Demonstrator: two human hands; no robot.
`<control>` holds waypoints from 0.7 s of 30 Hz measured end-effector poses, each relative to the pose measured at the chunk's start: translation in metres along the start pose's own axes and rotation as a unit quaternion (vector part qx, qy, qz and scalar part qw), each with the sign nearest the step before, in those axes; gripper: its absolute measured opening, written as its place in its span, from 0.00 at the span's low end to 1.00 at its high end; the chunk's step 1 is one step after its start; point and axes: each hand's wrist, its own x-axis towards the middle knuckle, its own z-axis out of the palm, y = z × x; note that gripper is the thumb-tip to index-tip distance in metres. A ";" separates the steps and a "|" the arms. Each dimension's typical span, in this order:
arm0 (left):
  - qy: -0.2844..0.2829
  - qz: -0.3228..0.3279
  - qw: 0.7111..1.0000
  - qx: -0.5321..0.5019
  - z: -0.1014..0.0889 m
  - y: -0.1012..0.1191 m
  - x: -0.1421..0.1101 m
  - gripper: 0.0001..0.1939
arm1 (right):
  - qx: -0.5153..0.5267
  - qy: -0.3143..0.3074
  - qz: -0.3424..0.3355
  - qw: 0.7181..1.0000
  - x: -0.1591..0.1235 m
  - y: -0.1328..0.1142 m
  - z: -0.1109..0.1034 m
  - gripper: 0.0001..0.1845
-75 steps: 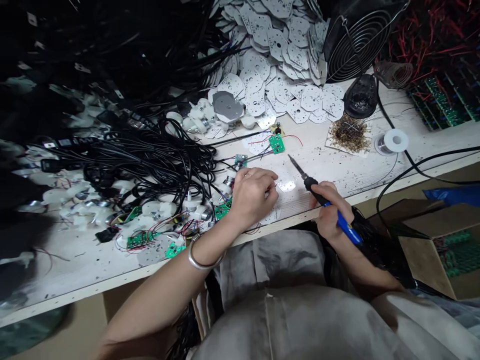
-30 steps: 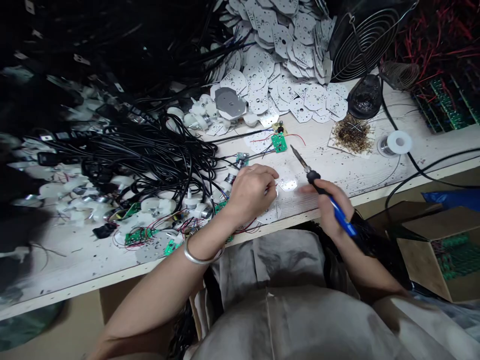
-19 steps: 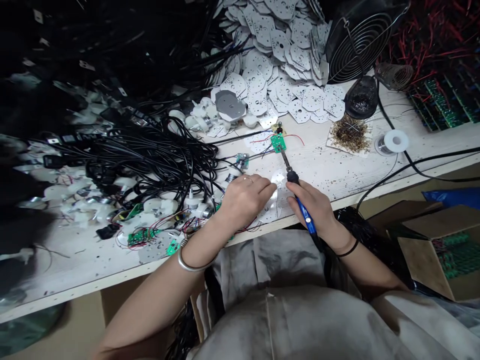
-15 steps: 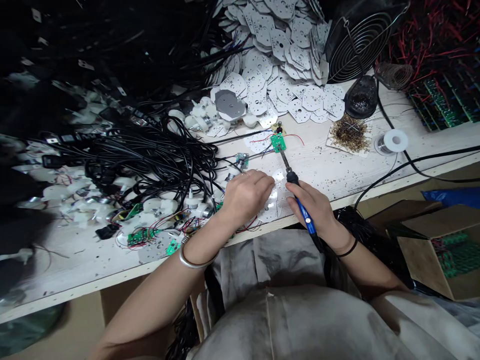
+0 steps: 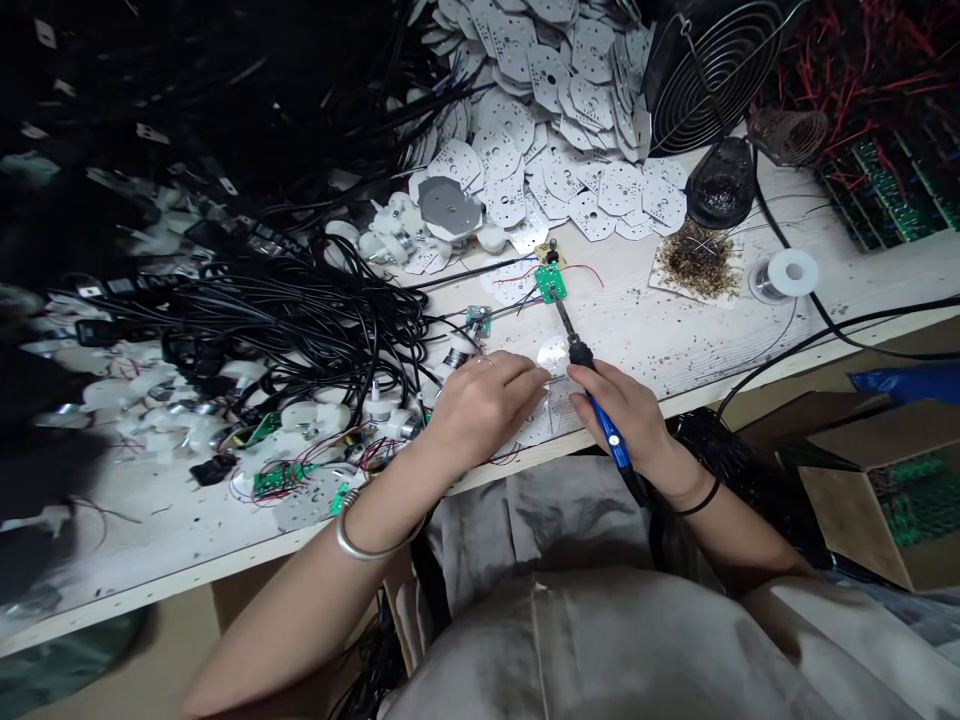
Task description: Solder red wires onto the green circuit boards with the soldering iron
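Note:
My right hand (image 5: 626,415) is closed round the blue handle of a soldering iron (image 5: 610,432). The iron's metal tip points away from me and reaches the near edge of a small green circuit board (image 5: 550,284); whether it touches cannot be made out. Red and dark wires run out from that board. My left hand (image 5: 487,405) hovers over the bench with its fingers pinched together, and what they hold, if anything, is too small to name. Under and beside its fingertips lies a white disc-like plate (image 5: 553,355). A second small board (image 5: 478,321) rests beyond the left knuckles.
Black cables (image 5: 322,310) and white plastic parts (image 5: 315,415) crowd the left. White plates (image 5: 517,150) are heaped at the back. To the right are a fan (image 5: 724,75), an iron stand (image 5: 721,190), brown residue (image 5: 697,265) and a solder spool (image 5: 791,275). A cardboard box (image 5: 847,510) stands below the bench.
The view has shifted slightly. Both hands keep nearly the same places, the left fingers still pinched and the soldering iron still at the green board's near edge.

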 end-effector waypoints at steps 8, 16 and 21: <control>0.082 -0.065 0.984 -0.142 0.001 0.003 0.003 0.13 | 0.017 -0.008 0.004 1.000 -0.002 0.001 0.000 0.18; 0.081 -0.099 0.989 -0.077 0.013 0.002 0.012 0.17 | 0.031 -0.014 0.008 0.999 -0.001 0.000 0.002 0.21; 0.068 -0.101 0.988 -0.092 0.015 0.000 0.008 0.14 | 0.129 0.065 0.057 0.988 -0.006 0.005 -0.015 0.20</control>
